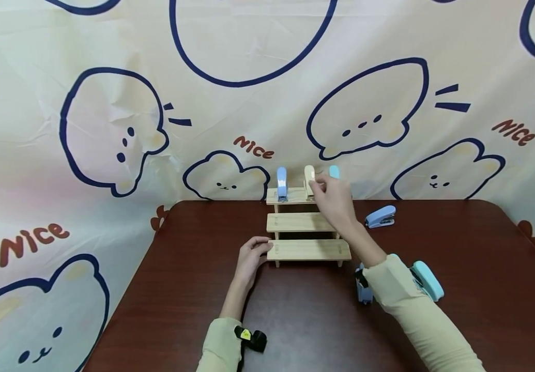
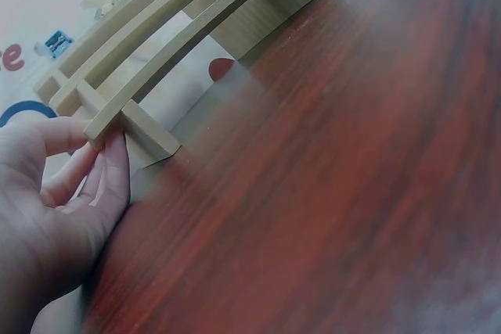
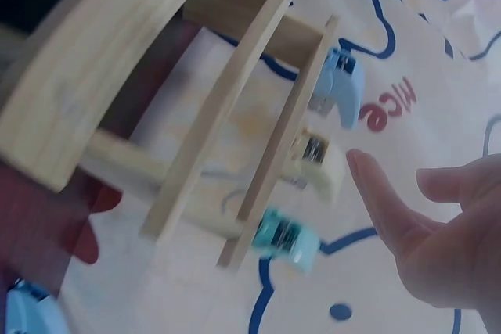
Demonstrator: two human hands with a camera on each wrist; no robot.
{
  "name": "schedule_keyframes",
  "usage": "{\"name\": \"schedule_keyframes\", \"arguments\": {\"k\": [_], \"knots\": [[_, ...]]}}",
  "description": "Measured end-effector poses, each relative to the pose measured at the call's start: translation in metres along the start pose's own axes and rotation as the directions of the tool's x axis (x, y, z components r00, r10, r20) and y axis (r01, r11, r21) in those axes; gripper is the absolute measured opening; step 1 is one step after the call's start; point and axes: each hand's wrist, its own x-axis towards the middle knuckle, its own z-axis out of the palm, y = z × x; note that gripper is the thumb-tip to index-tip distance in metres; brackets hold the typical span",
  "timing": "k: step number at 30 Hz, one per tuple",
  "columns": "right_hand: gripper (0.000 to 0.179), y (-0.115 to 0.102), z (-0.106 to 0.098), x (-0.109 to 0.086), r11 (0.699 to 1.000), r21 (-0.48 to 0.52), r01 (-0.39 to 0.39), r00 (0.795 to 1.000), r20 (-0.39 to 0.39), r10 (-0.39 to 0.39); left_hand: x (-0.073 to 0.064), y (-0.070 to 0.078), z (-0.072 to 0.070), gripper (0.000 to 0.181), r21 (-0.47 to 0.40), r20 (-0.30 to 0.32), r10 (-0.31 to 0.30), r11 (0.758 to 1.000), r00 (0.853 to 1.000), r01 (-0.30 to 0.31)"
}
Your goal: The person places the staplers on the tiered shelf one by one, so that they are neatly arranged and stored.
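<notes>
A three-tier wooden stand (image 1: 309, 250) rises in steps on the table. Along its top tier stand a blue stapler (image 1: 281, 182), a cream stapler (image 1: 309, 178) and a turquoise stapler (image 1: 334, 171), the last partly hidden by my right hand. That right hand (image 1: 336, 200) is beside the cream stapler; in the right wrist view its fingers (image 3: 380, 201) are extended and a small gap shows between fingertip and stapler. My left hand (image 1: 251, 257) pinches the left end of the lowest tier, thumb on top and fingers (image 2: 116, 170) underneath.
Right of the stand lies another blue stapler (image 1: 381, 216). Nearer, by my right sleeve (image 1: 402, 287), are a turquoise stapler (image 1: 428, 280) and a partly hidden blue stapler (image 1: 365, 293). A patterned cloth (image 1: 230, 113) hangs behind the dark table (image 1: 193, 227).
</notes>
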Motion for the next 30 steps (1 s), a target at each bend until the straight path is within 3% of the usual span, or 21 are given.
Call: {"name": "schedule_keyframes", "arguments": {"k": [6,16,30], "knots": [[0.027,0.021,-0.019,-0.009,1.000,0.004,-0.023,0.999,-0.046,0.023,-0.001,0.000,0.000,0.029,-0.010,-0.003,-0.001,1.000,1.000,0.001],[0.028,0.064,-0.052,-0.026,0.972,0.116,-0.206,0.974,-0.069,0.214,0.001,0.001,0.002,0.030,-0.031,-0.012,-0.009,0.999,1.000,0.008],[0.043,0.113,-0.101,-0.057,0.903,0.182,-0.388,0.921,0.060,0.384,0.002,0.000,0.002,0.030,-0.028,-0.014,-0.011,1.000,1.000,0.010]]}}
